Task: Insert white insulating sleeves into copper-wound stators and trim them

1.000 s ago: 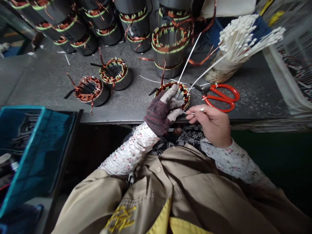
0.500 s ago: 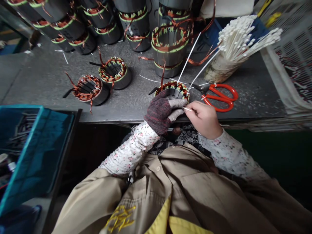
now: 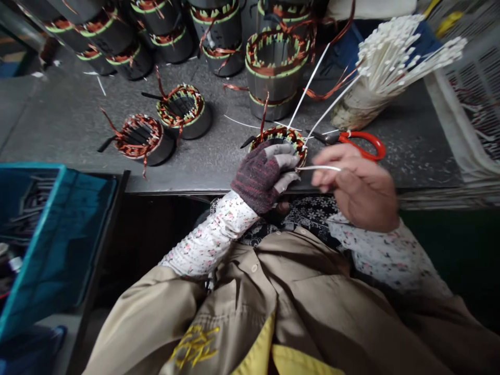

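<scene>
Head view: wound stator [image 3: 273, 134] sits just inside the bench [image 3: 219, 169] front edge. Left hand [image 3: 258, 179], gloved, fingers half-bent, clasps its near rim. Right hand [image 3: 365, 190], blurred, has drawn rightward off the rim since the earlier frame, fingers curled; can't tell if they grip the white tie [image 3: 320, 167]. Scissors [image 3: 377, 148] lie close behind; bench top stretches left toward two more stators [image 3: 197, 125].

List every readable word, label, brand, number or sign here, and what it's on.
None can be read with certainty.
Yellow embroidery on the tan jacket: can't be made out.
Faint dark marks on a stacked grey core: too blurred to read.
</scene>
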`<state>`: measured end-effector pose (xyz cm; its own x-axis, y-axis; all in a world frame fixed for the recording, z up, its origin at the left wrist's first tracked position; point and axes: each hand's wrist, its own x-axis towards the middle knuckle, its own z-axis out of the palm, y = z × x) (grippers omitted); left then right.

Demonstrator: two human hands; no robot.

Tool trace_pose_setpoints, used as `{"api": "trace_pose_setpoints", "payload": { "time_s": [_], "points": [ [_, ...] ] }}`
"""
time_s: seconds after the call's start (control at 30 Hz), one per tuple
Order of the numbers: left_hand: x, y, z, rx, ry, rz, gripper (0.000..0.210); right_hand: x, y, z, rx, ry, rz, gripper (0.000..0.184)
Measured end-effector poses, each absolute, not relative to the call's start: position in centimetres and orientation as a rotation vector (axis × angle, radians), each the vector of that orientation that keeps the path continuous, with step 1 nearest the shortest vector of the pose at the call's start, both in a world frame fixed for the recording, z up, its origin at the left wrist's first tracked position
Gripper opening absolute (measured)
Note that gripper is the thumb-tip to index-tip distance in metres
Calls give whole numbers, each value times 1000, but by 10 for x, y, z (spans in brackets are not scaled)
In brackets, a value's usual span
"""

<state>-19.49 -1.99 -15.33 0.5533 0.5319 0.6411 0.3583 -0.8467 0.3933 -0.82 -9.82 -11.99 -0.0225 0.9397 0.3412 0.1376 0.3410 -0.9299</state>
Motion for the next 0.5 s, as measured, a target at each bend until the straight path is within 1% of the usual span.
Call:
{"api": "trace_pose_setpoints", "payload": {
  "time_s": [0.07,0.13,0.23,0.37,0.5],
  "points": [
    [-199,-18,-154,2605,710,1143,23,-10,-101,-128,-880,-1356,1108,37],
    [-201,-18,-154,2687,703,1061,20,-10,-106,-133,-840,-1237,1233,36],
    [-200,-20,-152,2745,748,962,17,-9,-106,-130,-906,-1100,1180,39],
    [-195,-24,-147,2780,680,943,19,-28,-78,-118,-946,-954,1064,40],
    [-197,-20,-146,2752,696,898,20,-49,-54,-124,-989,-1022,965,40]
  ]
}}
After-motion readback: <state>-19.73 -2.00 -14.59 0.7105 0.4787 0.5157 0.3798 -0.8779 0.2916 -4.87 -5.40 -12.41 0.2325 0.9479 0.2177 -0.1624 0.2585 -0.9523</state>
